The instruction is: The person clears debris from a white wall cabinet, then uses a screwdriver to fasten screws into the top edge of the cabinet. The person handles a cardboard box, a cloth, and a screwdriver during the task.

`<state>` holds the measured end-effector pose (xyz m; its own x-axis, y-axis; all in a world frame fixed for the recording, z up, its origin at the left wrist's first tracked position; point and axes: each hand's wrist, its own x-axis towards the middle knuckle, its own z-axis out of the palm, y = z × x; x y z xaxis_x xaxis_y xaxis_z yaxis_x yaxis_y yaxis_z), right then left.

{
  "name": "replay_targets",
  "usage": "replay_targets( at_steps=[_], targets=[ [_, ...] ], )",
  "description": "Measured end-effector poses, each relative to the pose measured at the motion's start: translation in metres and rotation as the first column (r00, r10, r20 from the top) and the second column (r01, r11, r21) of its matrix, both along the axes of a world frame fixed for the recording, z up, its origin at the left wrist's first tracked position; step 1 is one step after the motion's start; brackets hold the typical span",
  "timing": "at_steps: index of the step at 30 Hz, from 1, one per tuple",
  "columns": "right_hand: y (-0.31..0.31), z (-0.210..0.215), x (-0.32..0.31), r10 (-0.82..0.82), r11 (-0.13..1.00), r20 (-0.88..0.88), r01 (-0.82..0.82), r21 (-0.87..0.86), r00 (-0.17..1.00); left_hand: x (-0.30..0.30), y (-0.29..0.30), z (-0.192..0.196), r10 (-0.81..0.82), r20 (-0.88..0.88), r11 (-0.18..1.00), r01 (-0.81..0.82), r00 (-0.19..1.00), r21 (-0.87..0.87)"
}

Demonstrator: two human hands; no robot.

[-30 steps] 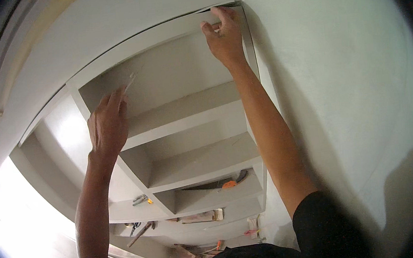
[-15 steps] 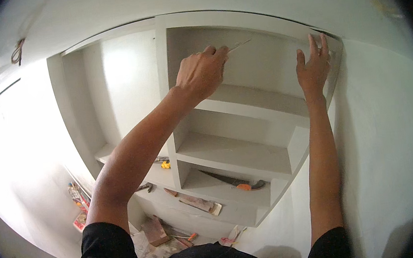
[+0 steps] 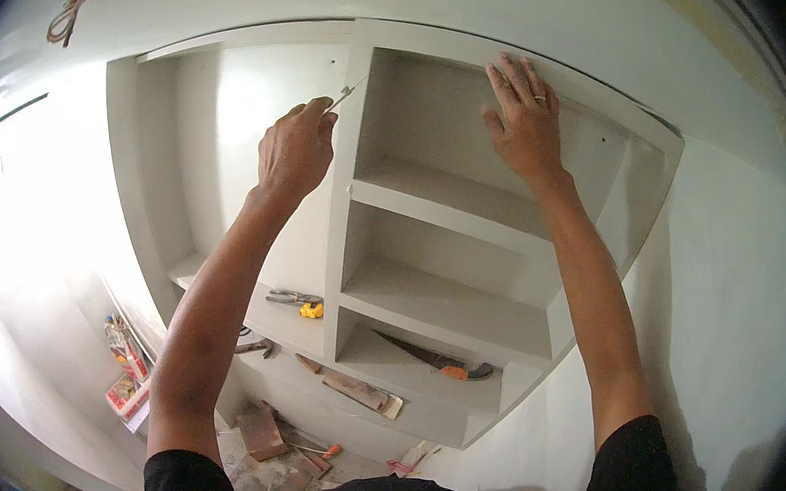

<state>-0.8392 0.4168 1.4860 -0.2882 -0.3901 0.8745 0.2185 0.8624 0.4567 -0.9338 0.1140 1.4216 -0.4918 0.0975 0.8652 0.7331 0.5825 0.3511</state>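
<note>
White shelf unit [image 3: 437, 213], two hands, one tool [image 3: 345, 93]

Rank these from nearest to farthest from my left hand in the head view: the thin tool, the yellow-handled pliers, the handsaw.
From the left hand:
1. Thin tool, pinched in its fingers, pointing up-right.
2. Yellow-handled pliers, on the shelf below the hand.
3. Handsaw, lower right, in the bottom compartment.

1. A room under renovation in a home: bare, white built-in shelves [image 3: 449, 240] set into a plastered wall [image 3: 749, 306].
2. Tools lie about: a handsaw [image 3: 432, 360], pliers [image 3: 292, 299], a trowel [image 3: 362, 392].
3. Debris covers the floor [image 3: 272, 465].
</note>
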Motion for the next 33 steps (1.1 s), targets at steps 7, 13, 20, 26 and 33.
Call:
replay_targets(
  at_steps=[7, 13, 20, 26, 33],
  targets=[
    [-0.023, 0.007, -0.032, -0.045, 0.994, 0.025, 0.042, 0.102, 0.999, -0.02, -0.028, -0.019, 0.013, 0.079, 0.996, -0.019, 0.997, 0.085],
    [-0.052, 0.017, -0.056, -0.004, 0.995, 0.036, 0.0, 0.103, 0.999, -0.014, -0.029, -0.023, -0.057, 0.137, 0.985, 0.033, 0.989, 0.168],
    [-0.068, 0.034, -0.051, -0.169, 0.984, 0.047, 0.166, 0.071, 0.984, -0.002, -0.031, -0.036, -0.174, 0.16, 0.956, 0.127, 0.972, 0.265],
    [-0.058, 0.03, -0.051, -0.222, 0.964, 0.015, 0.217, 0.151, 0.975, 0.014, -0.05, -0.046, -0.193, 0.194, 0.949, 0.132, 0.962, 0.288],
    [-0.042, 0.02, -0.051, -0.252, 0.964, 0.013, 0.249, 0.091, 0.968, 0.02, -0.077, -0.057, -0.165, 0.243, 0.964, 0.104, 0.956, 0.245]
  ],
)
